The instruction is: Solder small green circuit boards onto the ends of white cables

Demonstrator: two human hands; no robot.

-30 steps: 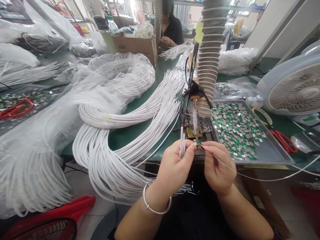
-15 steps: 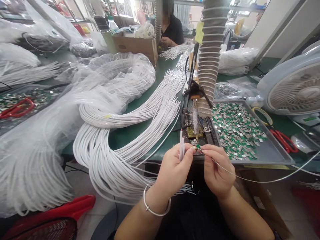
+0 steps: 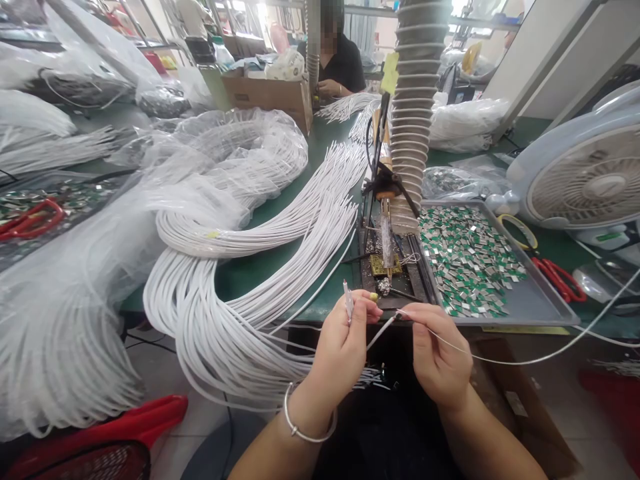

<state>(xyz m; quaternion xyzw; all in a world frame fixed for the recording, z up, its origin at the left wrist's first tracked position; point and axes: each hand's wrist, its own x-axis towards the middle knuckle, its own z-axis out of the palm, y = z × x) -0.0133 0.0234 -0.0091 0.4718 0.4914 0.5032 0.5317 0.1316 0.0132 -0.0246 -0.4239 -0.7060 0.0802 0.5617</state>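
Light, limp thin white cable (image 3: 500, 362): right hand (image 3: 440, 353) grip pinches its end; left hand (image 3: 345, 340) grip clamps an upright white cable end (image 3: 347, 303).

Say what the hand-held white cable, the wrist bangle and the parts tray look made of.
White cable: plastic-looking sheath, smooth and matt, bending in a soft curve. Bangle: probably metal, silvery with bright glints. Tray: likely sheet metal, dull grey with a thin raised rim.
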